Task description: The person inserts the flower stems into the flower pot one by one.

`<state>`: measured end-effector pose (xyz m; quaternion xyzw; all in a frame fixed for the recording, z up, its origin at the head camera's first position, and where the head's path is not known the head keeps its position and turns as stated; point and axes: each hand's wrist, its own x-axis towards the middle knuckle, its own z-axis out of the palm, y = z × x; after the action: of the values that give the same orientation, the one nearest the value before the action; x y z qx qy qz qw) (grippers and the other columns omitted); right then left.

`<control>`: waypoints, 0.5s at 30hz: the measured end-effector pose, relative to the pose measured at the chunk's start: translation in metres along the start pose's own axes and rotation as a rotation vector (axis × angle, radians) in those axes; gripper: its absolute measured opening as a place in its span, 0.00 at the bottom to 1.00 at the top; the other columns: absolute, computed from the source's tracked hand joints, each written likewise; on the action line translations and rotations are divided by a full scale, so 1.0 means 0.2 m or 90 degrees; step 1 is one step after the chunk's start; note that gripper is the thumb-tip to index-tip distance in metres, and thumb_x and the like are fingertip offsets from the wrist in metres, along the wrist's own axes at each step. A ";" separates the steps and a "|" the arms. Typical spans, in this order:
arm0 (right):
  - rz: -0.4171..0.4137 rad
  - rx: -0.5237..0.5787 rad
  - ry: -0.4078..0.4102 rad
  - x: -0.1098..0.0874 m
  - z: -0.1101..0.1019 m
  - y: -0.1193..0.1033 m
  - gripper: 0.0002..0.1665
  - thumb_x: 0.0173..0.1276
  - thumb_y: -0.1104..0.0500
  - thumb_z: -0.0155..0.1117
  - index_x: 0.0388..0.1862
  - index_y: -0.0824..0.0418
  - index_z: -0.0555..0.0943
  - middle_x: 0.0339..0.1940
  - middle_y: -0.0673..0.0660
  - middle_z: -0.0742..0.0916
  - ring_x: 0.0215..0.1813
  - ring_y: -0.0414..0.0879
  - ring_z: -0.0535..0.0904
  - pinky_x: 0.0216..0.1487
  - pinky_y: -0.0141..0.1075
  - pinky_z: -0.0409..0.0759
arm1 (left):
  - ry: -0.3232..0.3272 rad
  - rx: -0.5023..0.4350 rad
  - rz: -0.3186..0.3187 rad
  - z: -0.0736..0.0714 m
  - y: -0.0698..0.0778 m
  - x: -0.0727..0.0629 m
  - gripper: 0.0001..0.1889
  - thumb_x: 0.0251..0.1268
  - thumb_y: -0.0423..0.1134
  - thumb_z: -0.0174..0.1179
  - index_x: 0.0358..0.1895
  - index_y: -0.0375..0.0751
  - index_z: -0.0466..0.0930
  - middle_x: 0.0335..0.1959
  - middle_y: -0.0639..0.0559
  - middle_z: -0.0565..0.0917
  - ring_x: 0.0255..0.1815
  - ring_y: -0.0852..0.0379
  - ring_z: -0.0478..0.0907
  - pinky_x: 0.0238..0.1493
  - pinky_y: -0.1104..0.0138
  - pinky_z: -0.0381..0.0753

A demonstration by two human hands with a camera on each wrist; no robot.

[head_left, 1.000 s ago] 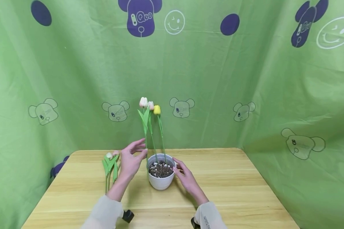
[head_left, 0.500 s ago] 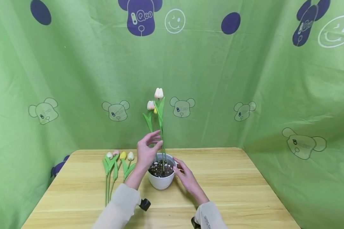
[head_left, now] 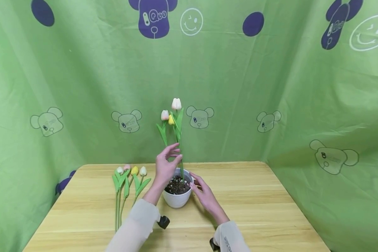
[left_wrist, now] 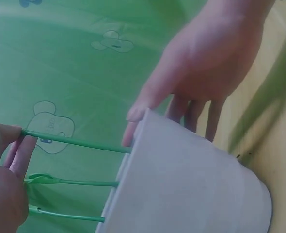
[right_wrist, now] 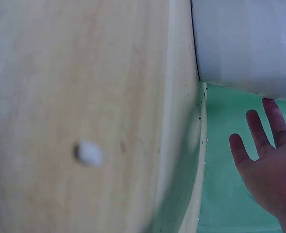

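My left hand (head_left: 166, 168) pinches the stem of a pale pink tulip (head_left: 176, 104) between thumb and fingertips, above a white flower pot (head_left: 176, 200). In the left wrist view, this stem (left_wrist: 77, 141) runs from the fingertips down past the pot's rim. Another pale pink tulip (head_left: 165, 115) and a yellow tulip (head_left: 171, 120) also rise from the pot, their stems partly behind the left hand. Dark soil (head_left: 177, 186) with white pebbles fills it. At the pot's right side, my right hand (head_left: 206, 197) touches the rim; its fingers (right_wrist: 277, 124) are extended in the right wrist view.
Several more tulips lie at the left on the wooden table (head_left: 264, 210), among them a yellow one (head_left: 134, 170) and a white one (head_left: 143, 171). A small white pebble (right_wrist: 89, 153) rests on the table. A green printed curtain (head_left: 226, 77) surrounds the back and sides.
My left hand has carried the pinched tulip rightward from the pot's left edge to over the soil, its stem now down inside the pot. The right hand has stayed at the rim.
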<state>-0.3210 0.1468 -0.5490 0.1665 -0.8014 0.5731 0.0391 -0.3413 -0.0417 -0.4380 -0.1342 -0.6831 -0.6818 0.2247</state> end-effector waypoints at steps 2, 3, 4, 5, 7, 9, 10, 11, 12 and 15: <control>-0.002 -0.003 0.001 0.00 0.00 0.00 0.30 0.81 0.51 0.57 0.79 0.51 0.69 0.63 0.65 0.84 0.67 0.61 0.78 0.74 0.62 0.72 | -0.004 0.001 -0.005 0.01 -0.02 0.00 0.25 0.63 0.24 0.68 0.65 0.38 0.80 0.52 0.36 0.86 0.49 0.44 0.85 0.44 0.69 0.91; -0.003 -0.005 0.001 0.00 0.00 0.00 0.30 0.81 0.51 0.57 0.79 0.51 0.69 0.63 0.66 0.84 0.67 0.62 0.78 0.74 0.62 0.72 | -0.006 0.003 -0.006 0.01 -0.03 0.00 0.25 0.63 0.24 0.68 0.65 0.37 0.80 0.52 0.36 0.86 0.49 0.45 0.85 0.44 0.69 0.91; -0.002 -0.006 0.002 0.00 0.00 0.00 0.30 0.81 0.51 0.57 0.79 0.51 0.69 0.63 0.66 0.84 0.67 0.62 0.78 0.74 0.62 0.72 | -0.008 0.003 -0.007 0.02 -0.03 0.00 0.25 0.63 0.24 0.68 0.65 0.37 0.79 0.53 0.35 0.86 0.49 0.45 0.85 0.44 0.68 0.91; -0.003 -0.007 0.001 0.00 0.00 0.00 0.30 0.81 0.51 0.57 0.79 0.51 0.69 0.63 0.66 0.84 0.67 0.62 0.78 0.74 0.63 0.72 | -0.009 0.003 -0.009 0.03 -0.04 -0.01 0.25 0.63 0.25 0.68 0.65 0.37 0.79 0.53 0.36 0.86 0.49 0.46 0.85 0.44 0.68 0.91; 0.000 -0.004 -0.001 0.00 0.00 0.00 0.30 0.81 0.51 0.57 0.79 0.51 0.69 0.63 0.65 0.84 0.67 0.62 0.78 0.74 0.62 0.72 | -0.011 0.003 -0.009 0.04 -0.05 -0.01 0.25 0.63 0.24 0.67 0.65 0.36 0.79 0.52 0.36 0.86 0.49 0.46 0.85 0.44 0.68 0.91; 0.008 -0.001 -0.003 0.00 0.00 0.00 0.30 0.81 0.50 0.57 0.79 0.50 0.69 0.63 0.65 0.84 0.67 0.61 0.78 0.74 0.61 0.72 | -0.013 0.010 -0.011 0.05 -0.07 -0.01 0.25 0.63 0.24 0.67 0.64 0.37 0.79 0.52 0.36 0.86 0.49 0.46 0.85 0.44 0.68 0.91; 0.006 -0.001 -0.004 0.00 0.00 0.00 0.30 0.81 0.50 0.57 0.79 0.50 0.69 0.63 0.65 0.83 0.67 0.61 0.78 0.74 0.62 0.72 | -0.014 0.012 -0.013 0.06 -0.07 -0.01 0.25 0.63 0.24 0.67 0.64 0.37 0.80 0.53 0.36 0.86 0.49 0.45 0.85 0.44 0.68 0.91; 0.007 0.000 -0.005 0.00 0.00 0.00 0.30 0.81 0.50 0.57 0.79 0.50 0.69 0.64 0.65 0.83 0.67 0.61 0.78 0.74 0.61 0.72 | -0.016 0.015 -0.014 0.06 -0.08 -0.02 0.25 0.63 0.24 0.67 0.64 0.37 0.79 0.53 0.36 0.86 0.49 0.45 0.85 0.45 0.68 0.91; 0.011 0.002 -0.006 0.00 -0.01 0.00 0.30 0.81 0.50 0.57 0.79 0.49 0.69 0.64 0.64 0.83 0.68 0.61 0.77 0.74 0.61 0.72 | -0.019 0.020 -0.014 0.07 -0.09 -0.02 0.25 0.64 0.24 0.67 0.64 0.36 0.79 0.53 0.36 0.86 0.50 0.45 0.85 0.45 0.69 0.91; 0.006 0.004 -0.005 0.00 -0.01 0.00 0.30 0.81 0.51 0.57 0.79 0.50 0.69 0.64 0.65 0.83 0.67 0.61 0.78 0.74 0.62 0.72 | -0.026 0.035 -0.021 0.08 -0.10 -0.03 0.24 0.64 0.24 0.67 0.64 0.37 0.80 0.53 0.38 0.86 0.50 0.45 0.85 0.47 0.69 0.90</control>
<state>-0.3207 0.1478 -0.5479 0.1652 -0.8005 0.5752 0.0323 -0.3484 -0.0253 -0.4572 -0.1305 -0.7082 -0.6633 0.2035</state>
